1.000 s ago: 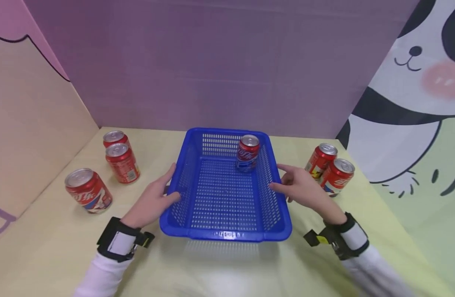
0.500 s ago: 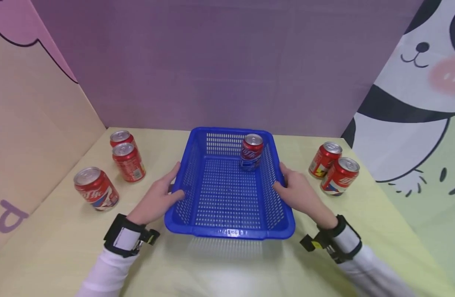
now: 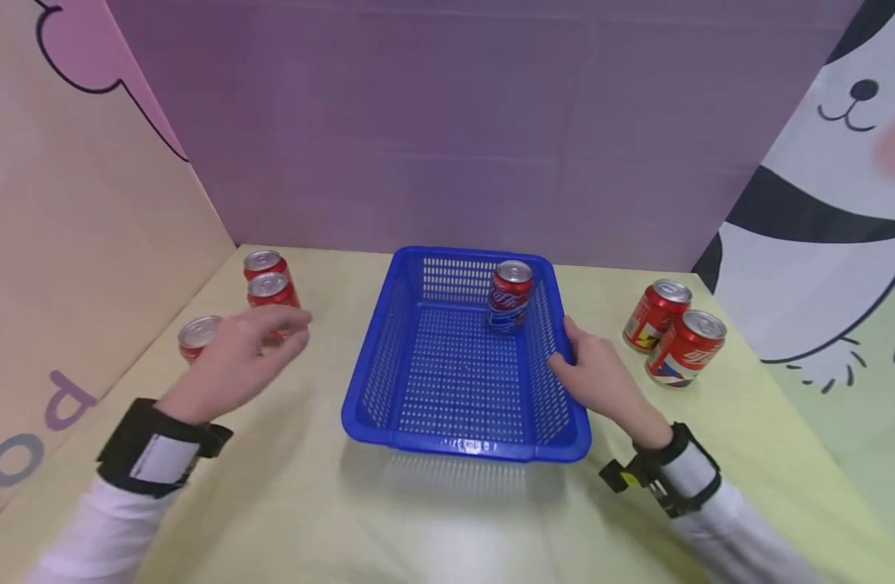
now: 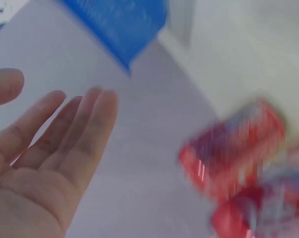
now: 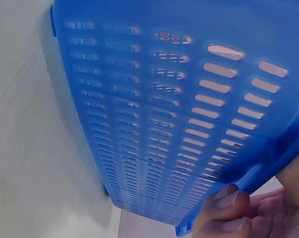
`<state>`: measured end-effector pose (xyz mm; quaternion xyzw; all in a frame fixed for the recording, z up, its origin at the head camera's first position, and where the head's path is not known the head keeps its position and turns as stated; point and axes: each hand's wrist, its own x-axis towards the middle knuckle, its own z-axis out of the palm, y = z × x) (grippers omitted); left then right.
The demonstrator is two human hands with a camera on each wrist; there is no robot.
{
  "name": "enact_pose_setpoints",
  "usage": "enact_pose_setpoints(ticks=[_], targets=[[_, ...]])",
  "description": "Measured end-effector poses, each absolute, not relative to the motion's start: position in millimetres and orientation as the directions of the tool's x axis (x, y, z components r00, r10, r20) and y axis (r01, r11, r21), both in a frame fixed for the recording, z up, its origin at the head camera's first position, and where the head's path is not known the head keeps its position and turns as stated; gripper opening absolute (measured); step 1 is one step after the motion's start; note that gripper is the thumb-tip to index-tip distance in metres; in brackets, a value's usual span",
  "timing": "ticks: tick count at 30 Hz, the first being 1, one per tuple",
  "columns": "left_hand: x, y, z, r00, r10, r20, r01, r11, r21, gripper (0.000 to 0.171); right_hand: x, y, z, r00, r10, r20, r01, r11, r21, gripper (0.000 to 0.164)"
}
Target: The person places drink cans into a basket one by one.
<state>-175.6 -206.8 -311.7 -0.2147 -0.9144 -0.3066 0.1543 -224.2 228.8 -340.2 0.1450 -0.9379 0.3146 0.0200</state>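
A blue plastic basket (image 3: 465, 444) with slotted walls stands on the table, one red soda can (image 3: 509, 296) upright in its far right corner. My right hand (image 3: 601, 373) grips the basket's right rim; in the right wrist view its curled fingers (image 5: 231, 208) lie at the outer side below the rim. My left hand (image 3: 232, 361) is off the basket, in the air over the left of the table, holding nothing. In the left wrist view its fingers (image 4: 97, 129) are extended. It partly covers a near red can (image 3: 198, 332) and overlaps another red can (image 3: 272, 290) behind.
Farther back on the left stands another red can (image 3: 265, 261). To the right of the basket two red cans (image 3: 657, 316) stand close together. A purple wall (image 3: 447, 130) closes the back, with printed panels at both sides.
My left hand has let go of the basket's left rim and moved left toward the cans. My right hand has closed on the right rim. The view has shifted slightly left.
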Motion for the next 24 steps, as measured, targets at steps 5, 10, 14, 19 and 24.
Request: enact_pose_setpoints(ticks=[5, 10, 14, 19, 24], targets=[[-178, -251, -289, -0.891, 0.192, 0.411, 0.368, 0.835, 0.410, 0.036, -225, 229, -338, -0.957, -0.254, 0.140, -0.287, 0.770, -0.569, 0.067], [-187, -284, -289, -0.948, 0.163, 0.275, 0.258, 0.897, 0.358, 0.058, -224, 228, -338, -0.960, -0.249, 0.132, -0.279, 0.781, -0.559, 0.067], [-195, -293, -297, -0.963, 0.193, 0.186, 0.246, 0.912, 0.328, 0.070, -223, 228, -338, -0.964, -0.236, 0.125, -0.265, 0.787, -0.557, 0.068], [-202, -297, -310, -0.964, 0.240, 0.113, 0.262, 0.925, 0.275, 0.082, -223, 228, -338, -0.963, -0.236, 0.132, -0.269, 0.787, -0.555, 0.067], [-209, -301, -319, -0.969, 0.242, 0.041, 0.244, 0.928, 0.280, 0.087, -223, 227, -339, -0.964, -0.235, 0.123, -0.263, 0.782, -0.565, 0.068]])
